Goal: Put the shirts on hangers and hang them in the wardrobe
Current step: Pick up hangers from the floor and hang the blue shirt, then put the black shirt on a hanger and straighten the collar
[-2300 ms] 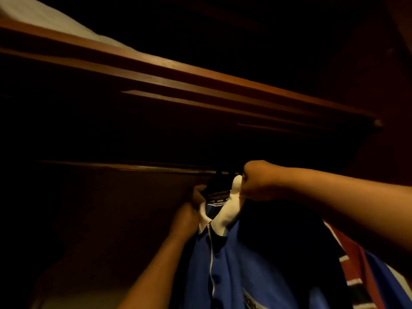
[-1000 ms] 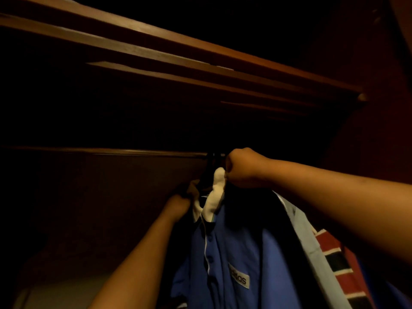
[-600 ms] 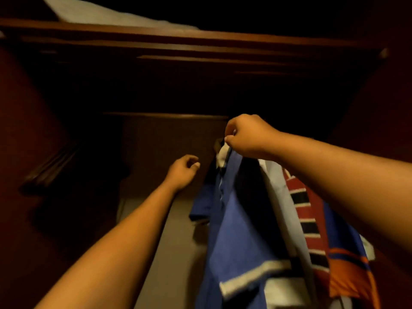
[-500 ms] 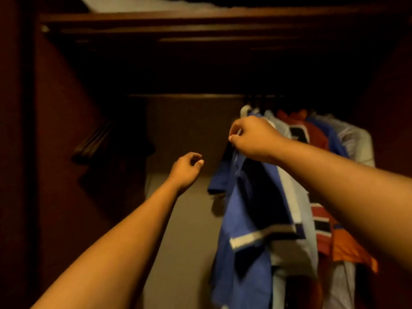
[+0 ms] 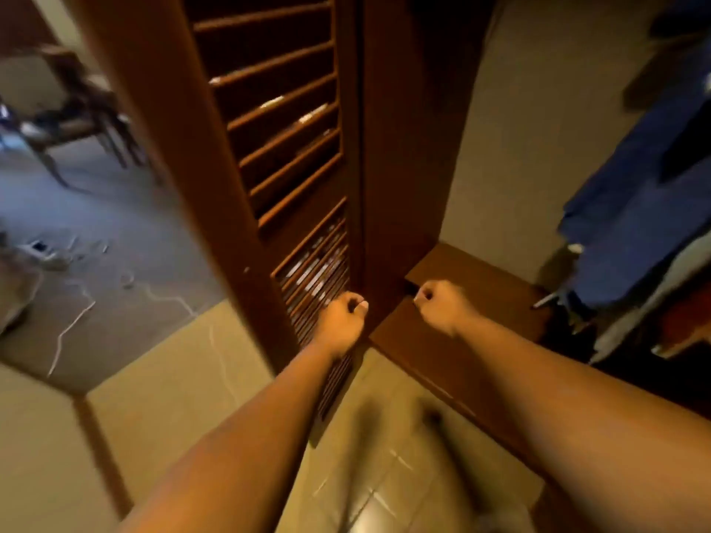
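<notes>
1. Wardrobe (image 5: 400,155): dark brown wood, open; pale back wall and a wooden floor board inside. This is the landmark for the places below.
2. Door (image 5: 277,121): louvred, swung open at the wardrobe's left side, slats running its full visible height.
3. Floor (image 5: 181,382): pale tiles in front of the wardrobe, grey carpet further left past the door; a thin white cord lies on the carpet.
4. Shirts (image 5: 631,209): hanging inside the wardrobe at its right side. The nearest is blue; paler cloth and a red-orange piece show below it. Hangers cannot be made out.
5. Chair (image 5: 73,109): wooden, blurred, far left of the wardrobe, standing on the carpet.
6. Left hand (image 5: 344,321): fingers curled into a fist, nothing held, in front of the door's lower slats at the wardrobe's left corner.
7. Right hand (image 5: 442,303): also a closed fist holding nothing, over the wardrobe's floor board, near the left hand and well apart from the shirts.
</notes>
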Demonstrator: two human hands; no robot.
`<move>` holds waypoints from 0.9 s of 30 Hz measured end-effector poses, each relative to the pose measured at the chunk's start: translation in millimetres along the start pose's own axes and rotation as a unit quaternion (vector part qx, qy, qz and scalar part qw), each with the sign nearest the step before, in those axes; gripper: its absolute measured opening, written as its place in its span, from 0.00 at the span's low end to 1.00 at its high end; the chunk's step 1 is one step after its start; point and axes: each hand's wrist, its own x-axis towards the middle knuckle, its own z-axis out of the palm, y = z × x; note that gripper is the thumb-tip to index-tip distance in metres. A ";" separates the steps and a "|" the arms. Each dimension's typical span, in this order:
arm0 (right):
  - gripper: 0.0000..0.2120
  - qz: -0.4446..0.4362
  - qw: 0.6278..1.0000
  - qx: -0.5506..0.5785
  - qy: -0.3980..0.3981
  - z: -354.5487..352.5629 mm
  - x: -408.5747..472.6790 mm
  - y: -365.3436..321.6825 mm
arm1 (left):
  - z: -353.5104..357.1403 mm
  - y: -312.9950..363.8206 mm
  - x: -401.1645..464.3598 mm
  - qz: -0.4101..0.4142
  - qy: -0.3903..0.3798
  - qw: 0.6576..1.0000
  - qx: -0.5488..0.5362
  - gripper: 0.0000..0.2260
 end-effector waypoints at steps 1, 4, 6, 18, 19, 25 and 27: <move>0.11 0.001 1.000 -0.007 -0.026 27.4 -5.9 -2.8 | -5.9 -27.3 -16.2 -0.031 0.001 1.000 0.006 0.11; 0.10 0.002 0.996 -0.009 -0.086 97.6 -24.9 -15.3 | -28.6 -99.0 -57.8 -0.108 0.020 0.994 0.010 0.11; 0.08 -0.005 0.992 -0.009 -0.122 135.5 -38.1 -29.2 | -48.8 -134.8 -80.6 -0.149 0.041 0.988 0.006 0.11; 0.07 -0.050 0.980 0.004 -0.193 283.2 -40.3 -182.4 | -206.7 -250.7 -71.1 -0.199 0.115 0.973 -0.025 0.12; 0.07 -0.055 0.979 0.002 -0.197 292.8 -33.5 -197.3 | -220.7 -259.2 -64.7 -0.197 0.117 0.973 -0.024 0.12; 0.15 -0.082 0.974 -0.041 -0.206 340.4 27.2 -278.0 | -295.1 -308.0 -16.0 -0.200 0.125 0.972 0.008 0.11; 0.17 -0.080 0.973 -0.056 -0.207 352.3 54.0 -299.7 | -316.6 -319.7 8.6 -0.208 0.123 0.970 0.015 0.11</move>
